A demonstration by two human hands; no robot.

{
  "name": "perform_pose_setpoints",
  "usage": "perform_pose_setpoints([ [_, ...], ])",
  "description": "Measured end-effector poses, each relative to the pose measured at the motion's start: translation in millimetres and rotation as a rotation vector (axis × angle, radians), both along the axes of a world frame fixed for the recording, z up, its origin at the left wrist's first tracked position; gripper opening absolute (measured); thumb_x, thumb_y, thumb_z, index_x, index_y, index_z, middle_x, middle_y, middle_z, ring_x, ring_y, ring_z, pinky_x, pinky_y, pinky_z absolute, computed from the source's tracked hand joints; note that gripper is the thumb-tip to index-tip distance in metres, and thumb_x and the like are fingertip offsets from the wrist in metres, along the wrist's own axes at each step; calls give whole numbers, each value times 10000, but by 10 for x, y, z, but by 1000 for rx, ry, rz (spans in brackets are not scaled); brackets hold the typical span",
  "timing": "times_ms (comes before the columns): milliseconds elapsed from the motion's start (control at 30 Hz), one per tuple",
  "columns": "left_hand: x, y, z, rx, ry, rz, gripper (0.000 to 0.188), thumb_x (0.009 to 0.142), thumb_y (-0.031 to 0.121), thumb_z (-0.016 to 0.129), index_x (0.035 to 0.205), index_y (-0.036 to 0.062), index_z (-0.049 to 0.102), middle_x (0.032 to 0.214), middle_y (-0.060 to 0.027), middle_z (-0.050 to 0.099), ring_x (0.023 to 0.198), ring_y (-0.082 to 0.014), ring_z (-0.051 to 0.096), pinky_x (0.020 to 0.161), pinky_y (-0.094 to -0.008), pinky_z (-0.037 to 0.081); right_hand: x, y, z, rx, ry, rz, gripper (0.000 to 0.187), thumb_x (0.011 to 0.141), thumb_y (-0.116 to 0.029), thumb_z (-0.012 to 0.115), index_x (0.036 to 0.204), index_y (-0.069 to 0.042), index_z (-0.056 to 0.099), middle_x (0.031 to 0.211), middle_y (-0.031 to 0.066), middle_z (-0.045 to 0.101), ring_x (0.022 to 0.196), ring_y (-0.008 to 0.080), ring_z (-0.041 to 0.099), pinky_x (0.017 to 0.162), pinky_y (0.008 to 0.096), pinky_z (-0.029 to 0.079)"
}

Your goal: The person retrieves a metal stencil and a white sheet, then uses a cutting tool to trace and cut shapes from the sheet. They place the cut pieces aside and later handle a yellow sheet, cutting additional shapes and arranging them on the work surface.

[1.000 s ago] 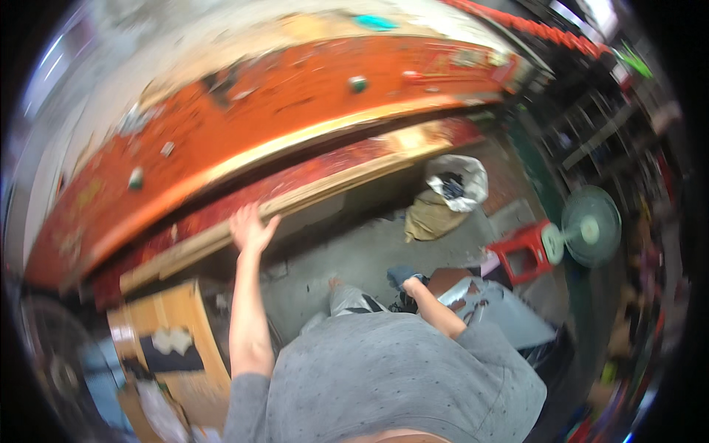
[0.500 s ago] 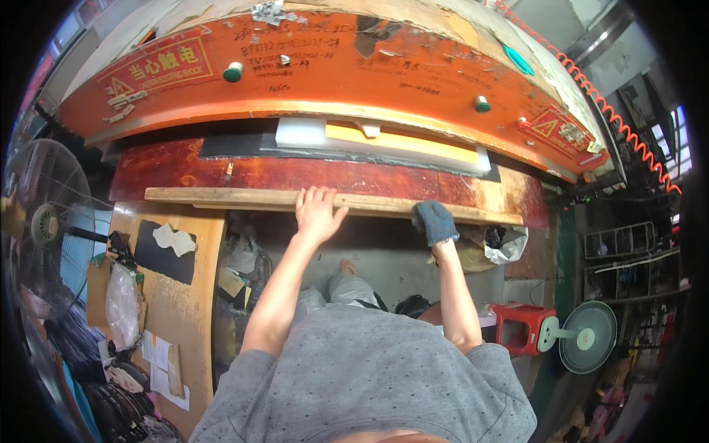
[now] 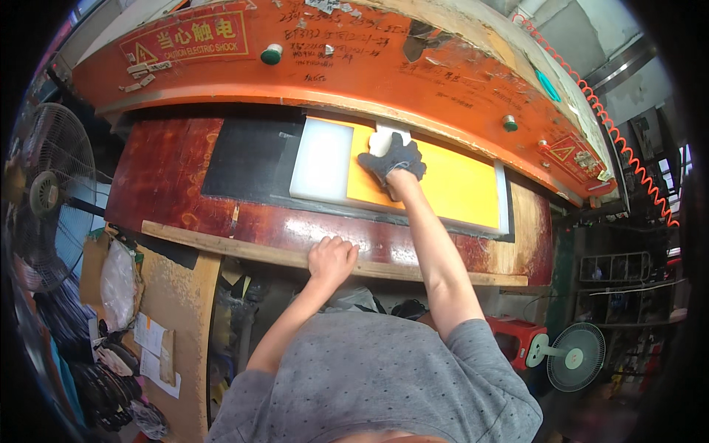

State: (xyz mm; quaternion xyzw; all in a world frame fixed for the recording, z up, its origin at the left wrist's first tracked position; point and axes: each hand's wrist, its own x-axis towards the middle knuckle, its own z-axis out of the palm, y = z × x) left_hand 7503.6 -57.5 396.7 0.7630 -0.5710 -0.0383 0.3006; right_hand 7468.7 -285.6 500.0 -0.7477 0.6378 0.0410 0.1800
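Observation:
A dark red sliding board point(image 3: 166, 159) with a wooden strip point(image 3: 221, 244) along its near edge lies under the orange machine. My bare left hand point(image 3: 332, 260) is closed over that strip near its middle, fingers curled. On the board a black sheet point(image 3: 247, 159) lies beneath a thick white slab point(image 3: 321, 159), which carries a yellow sheet point(image 3: 458, 184). My right hand point(image 3: 395, 160), in a dark knitted glove, reaches over the yellow sheet with its fingers apart. Its fingers are beside a small white piece point(image 3: 384, 134) at the sheet's far side, partly covered by the glove.
The orange machine front point(image 3: 244, 81) with green buttons overhangs the board's far side. A large fan point(image 3: 48, 192) stands at left, above a side table point(image 3: 188, 317) with papers and a plastic bag. At right are a red stool point(image 3: 517, 338) and a smaller fan point(image 3: 574, 359).
The board has come out toward me, uncovering more of the slab and yellow sheet. My right hand has left the strip and moved forward over the yellow sheet; the left stays on the strip.

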Motion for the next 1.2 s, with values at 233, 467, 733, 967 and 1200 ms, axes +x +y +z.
perform_pose_setpoints([
  [233, -55, 56, 46, 25, 36, -35, 165, 742, 262, 692, 630, 146, 658, 665, -4, 557, 670, -208, 567, 573, -369, 456, 21, -86, -153, -59, -4, -36, 764, 573, -481, 703, 1256, -184, 531, 1134, 160, 565, 1060, 315, 570, 854, 400, 497],
  [467, -59, 65, 44, 51, 39, -64, 166, 732, 285, 706, 617, 176, 656, 670, 37, 546, 652, -174, 546, 537, -336, 425, -875, -725, -583, 544, -1284, -131, 697, 708, -343, 682, 1290, -11, 492, 1022, 144, 628, 832, 261, 657, 683, 368, 560],
  [733, -32, 67, 44, -3, 54, -132, 154, 718, 280, 717, 609, 191, 653, 674, 53, 548, 625, -163, 534, 530, -309, 420, -1524, -836, -750, 409, -1479, -420, 480, 785, -256, 666, 1179, -13, 539, 902, 89, 622, 721, 170, 626, 599, 286, 527],
  [967, -24, 66, 39, -7, 72, -144, 150, 730, 260, 701, 626, 173, 635, 680, 30, 554, 627, -180, 543, 536, -324, 432, -848, -440, -456, -151, -17, -190, 798, 613, -459, 748, 1281, -84, 523, 1124, 166, 602, 1036, 303, 592, 867, 403, 490],
  [1200, -4, 50, -10, -60, 50, -151, 159, 736, 256, 692, 628, 161, 624, 682, 14, 558, 639, -189, 561, 548, -335, 460, -1119, -498, -531, -103, -341, -130, 783, 707, -514, 666, 1345, -101, 477, 1272, 173, 533, 1152, 315, 534, 960, 400, 437],
])
